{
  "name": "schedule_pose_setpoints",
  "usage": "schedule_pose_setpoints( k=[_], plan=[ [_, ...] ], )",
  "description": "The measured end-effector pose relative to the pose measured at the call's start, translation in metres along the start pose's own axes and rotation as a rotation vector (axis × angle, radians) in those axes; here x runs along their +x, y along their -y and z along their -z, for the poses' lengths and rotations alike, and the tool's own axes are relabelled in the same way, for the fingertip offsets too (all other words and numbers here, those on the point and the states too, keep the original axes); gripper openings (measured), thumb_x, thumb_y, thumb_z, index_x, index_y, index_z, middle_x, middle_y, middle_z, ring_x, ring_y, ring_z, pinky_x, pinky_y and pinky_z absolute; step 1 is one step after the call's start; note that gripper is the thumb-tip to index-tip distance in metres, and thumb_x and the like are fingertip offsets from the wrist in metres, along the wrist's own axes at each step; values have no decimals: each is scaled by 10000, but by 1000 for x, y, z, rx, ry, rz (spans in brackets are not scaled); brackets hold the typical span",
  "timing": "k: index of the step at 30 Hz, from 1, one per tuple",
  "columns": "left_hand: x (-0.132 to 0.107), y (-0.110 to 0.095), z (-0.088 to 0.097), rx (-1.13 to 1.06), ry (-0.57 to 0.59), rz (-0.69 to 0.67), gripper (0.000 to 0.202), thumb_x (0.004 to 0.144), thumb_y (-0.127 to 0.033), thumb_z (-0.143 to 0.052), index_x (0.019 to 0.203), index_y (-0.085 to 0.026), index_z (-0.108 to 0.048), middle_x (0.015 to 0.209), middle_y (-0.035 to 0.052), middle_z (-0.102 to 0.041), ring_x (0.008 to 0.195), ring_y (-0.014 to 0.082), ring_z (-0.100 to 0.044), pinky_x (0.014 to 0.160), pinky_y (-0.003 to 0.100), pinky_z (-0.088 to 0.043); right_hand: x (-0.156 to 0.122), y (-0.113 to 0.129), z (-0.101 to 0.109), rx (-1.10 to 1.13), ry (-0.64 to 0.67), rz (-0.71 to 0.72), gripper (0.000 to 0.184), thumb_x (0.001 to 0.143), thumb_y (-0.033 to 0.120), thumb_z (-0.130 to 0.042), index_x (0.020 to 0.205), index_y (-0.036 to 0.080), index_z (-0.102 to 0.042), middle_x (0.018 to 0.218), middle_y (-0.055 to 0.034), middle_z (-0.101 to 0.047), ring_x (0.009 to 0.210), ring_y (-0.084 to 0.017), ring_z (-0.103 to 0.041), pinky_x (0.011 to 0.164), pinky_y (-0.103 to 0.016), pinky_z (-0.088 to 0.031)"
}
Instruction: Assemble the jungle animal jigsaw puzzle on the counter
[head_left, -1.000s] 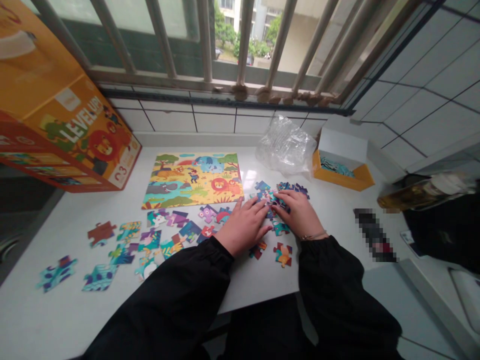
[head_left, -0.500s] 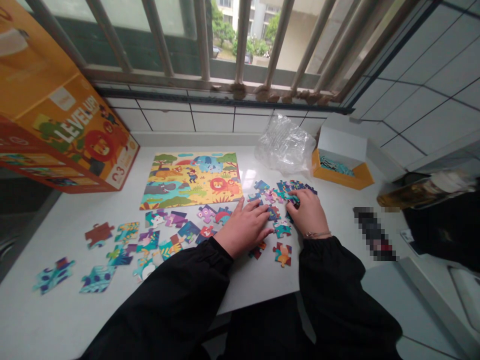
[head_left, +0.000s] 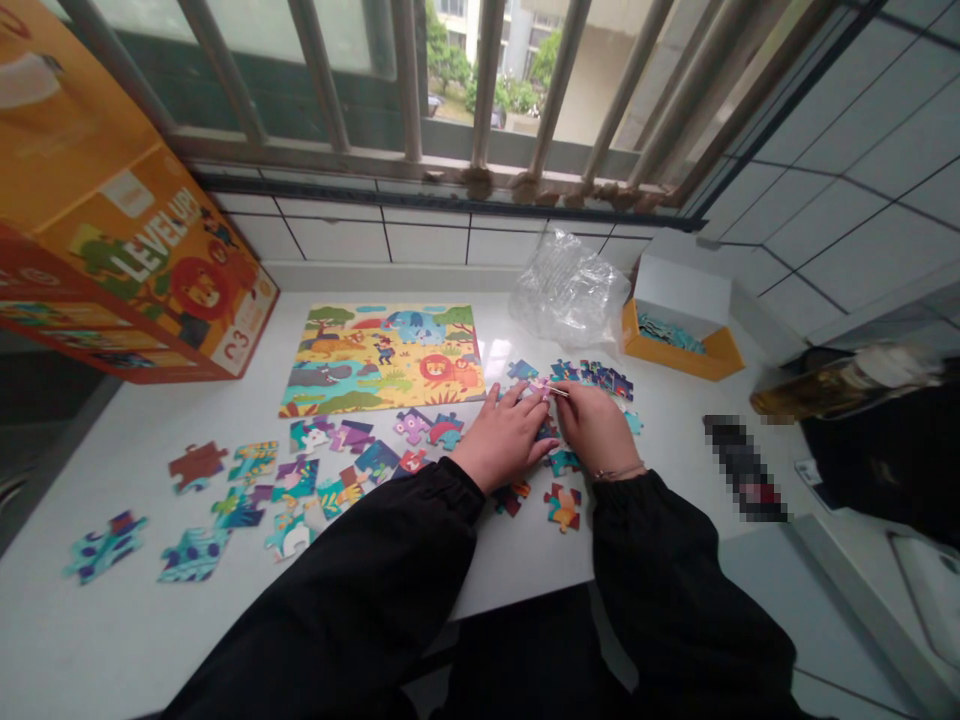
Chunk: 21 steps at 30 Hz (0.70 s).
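My left hand [head_left: 506,438] and my right hand [head_left: 592,428] meet over a cluster of loose puzzle pieces [head_left: 592,378] on the white table [head_left: 112,620]. Both pinch a small pink puzzle piece [head_left: 541,389] between their fingertips, just above the table. A finished animal puzzle [head_left: 386,358] lies flat to the left of the hands. More scattered pieces [head_left: 300,480] lie to the left, and two separate pieces [head_left: 564,505] sit near my wrists. My black sleeves cover both forearms.
A large orange puzzle box [head_left: 142,260] stands at the back left. A crumpled clear plastic bag [head_left: 570,290] and an open yellow box [head_left: 679,335] holding pieces sit at the back right. A barred window runs behind the table. A dark object [head_left: 742,465] lies right.
My right hand drew back from the far cluster toward my left hand. Both hands closed together on the pink piece and lifted it slightly.
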<state>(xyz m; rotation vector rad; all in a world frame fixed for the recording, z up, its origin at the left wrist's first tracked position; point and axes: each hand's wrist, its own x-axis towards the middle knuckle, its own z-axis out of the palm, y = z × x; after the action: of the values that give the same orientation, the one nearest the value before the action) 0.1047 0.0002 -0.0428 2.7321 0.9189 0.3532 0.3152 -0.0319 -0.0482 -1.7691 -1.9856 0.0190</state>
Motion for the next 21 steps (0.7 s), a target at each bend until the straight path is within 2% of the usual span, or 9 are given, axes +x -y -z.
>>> schedule_pose_setpoints(
  k=[4, 8, 13, 16, 18, 21],
  plan=[
    [-2, 0, 4, 2, -8, 52, 576, 1155, -534, -481, 1629, -214, -550, 1718, 109, -546, 1633, 383, -409, 1356, 716, -274, -1, -4, 3, -50, -43, -96, 377, 1115, 297, -443, 1304, 192, -752, 1169, -149, -833, 1030, -327, -750, 970, -454, -576],
    [-2, 2, 3, 18, -34, 97, 539, 1154, -525, -469, 1598, -246, -592, 1700, 105, -568, 1624, 393, -421, 1349, 730, -263, -2, 0, 7, -16, -109, -124, 366, 1127, 354, -460, 1276, 216, -765, 1221, -133, -835, 1063, -319, -765, 986, -441, -576],
    [4, 5, -6, 56, -71, 205, 627, 1140, -578, -468, 1631, -198, -559, 1739, 169, -506, 1656, 438, -363, 1322, 767, -263, -3, 6, 12, -13, -182, -186, 341, 1122, 419, -524, 1202, 208, -780, 1199, -133, -834, 1011, -304, -764, 947, -414, -572],
    [4, 5, -4, 72, -118, 290, 669, 1141, -591, -458, 1649, -161, -530, 1767, 204, -451, 1663, 461, -338, 1313, 787, -251, -4, 6, 13, -6, -175, -184, 307, 1112, 425, -548, 1115, 223, -779, 1130, -125, -821, 962, -285, -740, 920, -398, -561],
    [3, 3, 1, 57, -132, 226, 586, 1157, -516, -452, 1629, -184, -552, 1757, 185, -473, 1652, 434, -362, 1318, 759, -274, -4, 3, 13, -5, -149, -153, 264, 1098, 399, -569, 1055, 231, -768, 1080, -116, -800, 965, -281, -723, 915, -392, -553],
    [-3, 0, 7, -6, -62, -55, 402, 1163, -410, -479, 1476, -252, -674, 1625, 121, -623, 1527, 330, -530, 1329, 639, -337, -4, -2, 10, -28, -121, -118, 190, 1058, 350, -625, 954, 239, -739, 1031, -105, -761, 965, -280, -706, 883, -382, -545]
  ],
)
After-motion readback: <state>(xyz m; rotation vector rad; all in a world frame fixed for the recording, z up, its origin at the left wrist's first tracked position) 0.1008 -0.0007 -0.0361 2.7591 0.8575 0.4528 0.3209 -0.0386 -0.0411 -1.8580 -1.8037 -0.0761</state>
